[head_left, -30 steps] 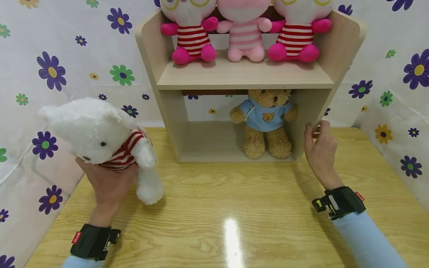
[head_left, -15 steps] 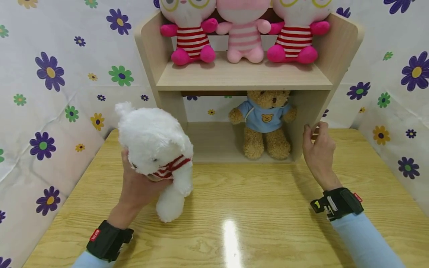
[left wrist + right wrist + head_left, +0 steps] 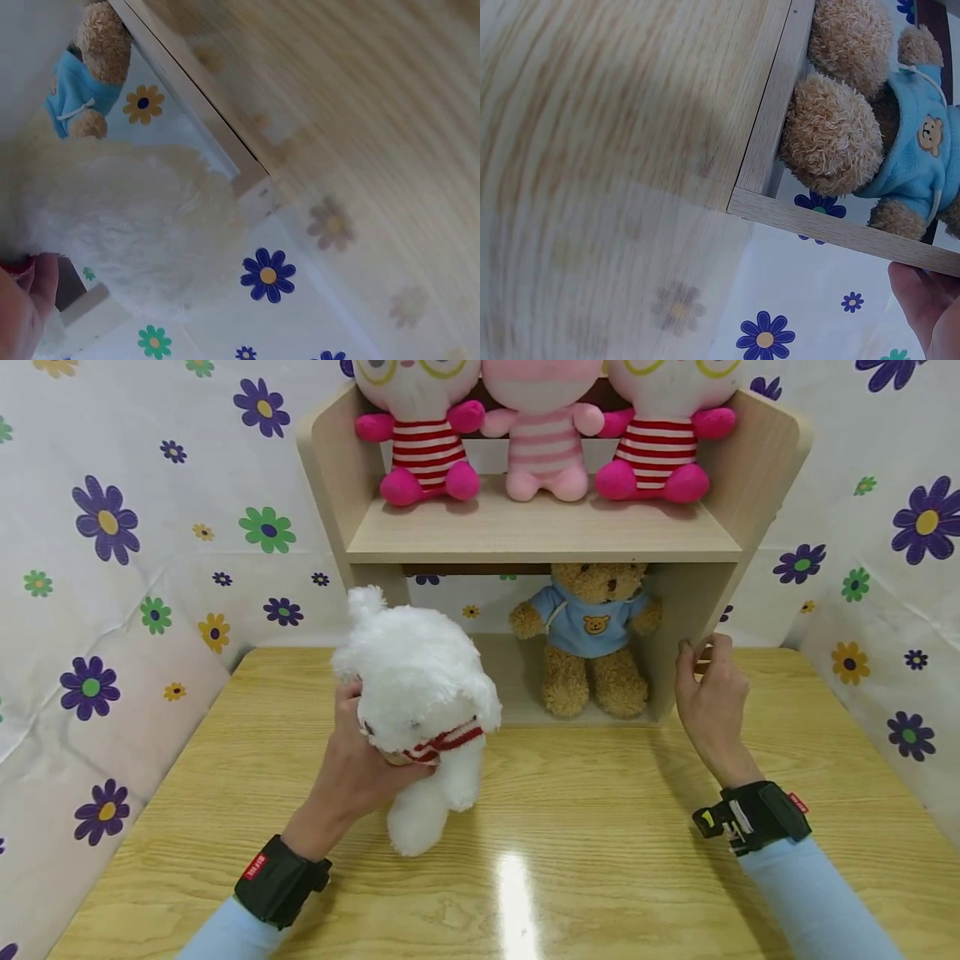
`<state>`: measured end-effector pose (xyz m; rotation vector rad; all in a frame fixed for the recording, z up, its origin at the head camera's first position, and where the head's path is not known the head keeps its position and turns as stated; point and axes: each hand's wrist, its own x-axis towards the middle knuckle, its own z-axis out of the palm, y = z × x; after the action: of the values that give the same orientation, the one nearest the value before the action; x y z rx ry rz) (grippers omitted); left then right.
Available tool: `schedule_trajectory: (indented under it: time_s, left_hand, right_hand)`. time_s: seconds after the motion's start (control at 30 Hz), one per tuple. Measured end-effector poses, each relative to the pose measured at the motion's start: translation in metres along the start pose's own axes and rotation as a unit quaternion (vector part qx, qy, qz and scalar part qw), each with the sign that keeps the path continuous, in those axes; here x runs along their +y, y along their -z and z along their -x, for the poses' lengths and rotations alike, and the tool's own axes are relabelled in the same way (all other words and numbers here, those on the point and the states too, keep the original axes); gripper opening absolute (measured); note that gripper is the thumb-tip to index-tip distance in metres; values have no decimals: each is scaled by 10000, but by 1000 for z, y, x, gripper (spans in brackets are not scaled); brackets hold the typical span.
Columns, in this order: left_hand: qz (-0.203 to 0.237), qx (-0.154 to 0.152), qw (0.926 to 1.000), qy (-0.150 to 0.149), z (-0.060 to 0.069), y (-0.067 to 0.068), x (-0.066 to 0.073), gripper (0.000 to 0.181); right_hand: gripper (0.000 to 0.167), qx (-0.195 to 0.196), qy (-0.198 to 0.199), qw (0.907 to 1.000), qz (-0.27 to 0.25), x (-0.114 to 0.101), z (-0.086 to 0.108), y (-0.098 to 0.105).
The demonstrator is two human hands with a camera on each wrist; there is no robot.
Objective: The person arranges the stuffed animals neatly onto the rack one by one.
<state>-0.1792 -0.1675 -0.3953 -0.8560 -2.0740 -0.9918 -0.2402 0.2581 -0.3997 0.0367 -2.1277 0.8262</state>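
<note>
In the head view my left hand point(image 3: 367, 777) grips a white plush toy animal point(image 3: 420, 677) with a red-and-white striped top round its neck and chest. The toy leans forward above the table, in front of the lower left part of the wooden shelf point(image 3: 547, 535). Its white fur point(image 3: 142, 225) fills much of the left wrist view. My right hand point(image 3: 716, 702) holds the shelf's right side panel, its thumb at the front edge. A brown teddy bear point(image 3: 596, 627) in a blue top sits in the lower compartment at the right; the upper board hides the top of its head.
Three plush toys sit along the upper shelf: one in pink stripes point(image 3: 547, 452) between two in red stripes point(image 3: 429, 456). The shelf stands on a wood-grain table point(image 3: 600, 843). Behind it hangs a flower-patterned white cloth point(image 3: 187, 510).
My left hand has carried the white plush toy rightward, from left of the shelf to in front of its left side, and has turned it. My right hand stays at the panel.
</note>
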Motion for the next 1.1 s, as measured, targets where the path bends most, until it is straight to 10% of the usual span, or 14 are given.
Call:
schedule_trajectory:
  time_s: [0.5,1.1]
  left_hand:
    - [-337,68,9992,179,-13,-30,-4,88]
    - [-1095,-73,9864,1223,-28,-55,0,91]
  right_hand:
    - [34,68,29,10000,-59,-1,0,-1]
    - [35,51,-30,10000,15,-1,1,-1]
